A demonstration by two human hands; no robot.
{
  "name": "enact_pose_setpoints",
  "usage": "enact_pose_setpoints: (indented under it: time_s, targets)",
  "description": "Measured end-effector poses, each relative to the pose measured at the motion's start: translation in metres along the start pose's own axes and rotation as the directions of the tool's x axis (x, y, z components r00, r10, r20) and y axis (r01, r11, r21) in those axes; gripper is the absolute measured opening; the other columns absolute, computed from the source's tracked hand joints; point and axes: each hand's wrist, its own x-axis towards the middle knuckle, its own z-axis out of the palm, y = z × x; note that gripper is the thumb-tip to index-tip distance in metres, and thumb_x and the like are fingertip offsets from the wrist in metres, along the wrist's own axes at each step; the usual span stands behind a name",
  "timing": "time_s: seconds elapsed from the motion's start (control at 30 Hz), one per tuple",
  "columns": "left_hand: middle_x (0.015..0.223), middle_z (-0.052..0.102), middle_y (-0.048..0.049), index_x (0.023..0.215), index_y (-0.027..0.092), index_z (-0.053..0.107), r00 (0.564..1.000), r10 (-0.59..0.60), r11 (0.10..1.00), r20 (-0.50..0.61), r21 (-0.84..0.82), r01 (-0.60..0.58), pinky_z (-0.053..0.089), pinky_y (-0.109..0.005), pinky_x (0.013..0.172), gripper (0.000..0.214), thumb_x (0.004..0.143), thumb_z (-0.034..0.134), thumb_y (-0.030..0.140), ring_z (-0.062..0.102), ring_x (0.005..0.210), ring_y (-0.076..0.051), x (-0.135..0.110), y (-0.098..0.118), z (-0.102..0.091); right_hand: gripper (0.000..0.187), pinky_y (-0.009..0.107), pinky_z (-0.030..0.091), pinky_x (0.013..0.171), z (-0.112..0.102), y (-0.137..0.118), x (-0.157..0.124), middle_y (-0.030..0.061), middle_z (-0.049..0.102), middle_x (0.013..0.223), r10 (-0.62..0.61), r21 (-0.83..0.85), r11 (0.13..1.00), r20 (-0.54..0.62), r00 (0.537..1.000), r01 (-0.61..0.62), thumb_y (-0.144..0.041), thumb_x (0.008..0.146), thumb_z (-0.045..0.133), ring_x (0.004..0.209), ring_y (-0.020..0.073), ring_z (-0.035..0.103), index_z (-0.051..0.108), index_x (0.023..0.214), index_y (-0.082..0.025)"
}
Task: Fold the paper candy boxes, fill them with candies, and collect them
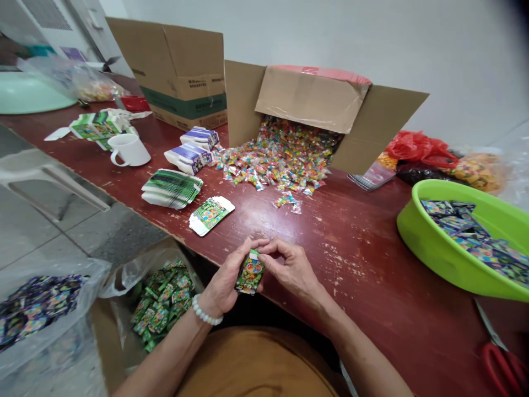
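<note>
My left hand [225, 281] and my right hand [289, 267] are closed together on a small green printed carton [249, 273] just above the near edge of the dark red table [363, 264]. My left hand wraps the carton's side; my right fingers pinch its top. A white bead bracelet [203, 313] is on my left wrist. A flat green carton blank [211, 214] lies just beyond my hands. Several loose wrapped candies [287, 201] lie further out, below a large pile [281, 154] that spills from a tipped cardboard box [314, 105].
Stacks of flat green blanks [171, 188] and purple blanks [192, 151], a white mug [127, 149], a lime basin [438, 248] of filled cartons, red scissors [504, 366], and bags of filled cartons [163, 303] beside the table.
</note>
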Motion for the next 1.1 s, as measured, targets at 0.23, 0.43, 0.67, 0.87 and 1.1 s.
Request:
enact_pose_setpoints:
  time_s: [0.23,0.43,0.67,0.87,1.1]
  targets:
    - [0.088,0.074,-0.0098,0.123,0.015,0.065,0.999,-0.029,0.997,0.039,-0.065,0.032,0.05,-0.024,0.042,0.056,0.086,0.057,0.056,0.061,0.049,-0.014,0.002,0.0,-0.003,0.012,0.03,0.056,0.067,0.003,-0.001,0.007,0.0047,0.074,0.091,0.118,0.191,0.973,0.062,0.991,-0.128,-0.03,0.083,0.065,0.076,0.0182,0.07,0.066,0.078,-0.019]
    - [0.115,0.07,-0.0091,0.117,0.017,0.068,0.999,-0.046,0.986,0.005,-0.16,0.047,0.053,-0.025,0.045,0.037,0.083,0.063,0.028,0.066,0.059,-0.014,0.006,0.004,-0.008,0.008,0.035,0.048,0.092,0.002,-0.004,0.0,0.0048,0.069,0.103,-0.157,-0.131,0.977,0.103,0.982,0.169,-0.027,0.087,0.063,0.101,0.0202,0.064,0.066,0.093,-0.023]
    - [0.105,0.072,-0.005,0.111,0.018,0.069,0.999,0.009,0.97,-0.051,-0.241,-0.021,0.057,-0.026,0.062,0.028,0.086,0.058,0.027,0.069,0.074,-0.015,0.01,0.007,-0.006,0.099,0.053,0.035,0.105,0.021,0.012,-0.013,0.0172,0.04,0.145,-0.281,-0.477,0.811,0.194,0.94,0.34,-0.034,0.061,0.082,0.131,0.0361,0.039,0.03,0.144,-0.025]
    - [0.106,0.072,-0.008,0.108,0.015,0.067,0.995,0.063,0.968,-0.081,-0.237,-0.08,0.055,-0.032,0.085,0.032,0.092,0.055,0.04,0.069,0.096,-0.022,0.005,0.005,-0.01,0.079,0.051,0.036,0.102,0.035,0.011,-0.003,0.0165,0.054,0.129,-0.338,-0.563,0.732,0.186,0.922,0.382,-0.021,0.059,0.067,0.117,0.0352,0.049,0.043,0.135,-0.019]
    - [0.088,0.069,-0.0009,0.113,0.023,0.06,0.956,0.164,0.982,-0.242,0.128,-0.136,0.052,-0.026,0.056,0.041,0.082,0.068,0.047,0.064,0.062,-0.015,-0.029,0.003,-0.054,0.087,0.045,0.042,0.101,0.056,0.007,0.0,0.0133,0.053,0.133,-0.259,-0.313,0.877,0.331,0.908,0.364,-0.04,0.063,0.08,0.119,0.0291,0.052,0.038,0.137,-0.022]
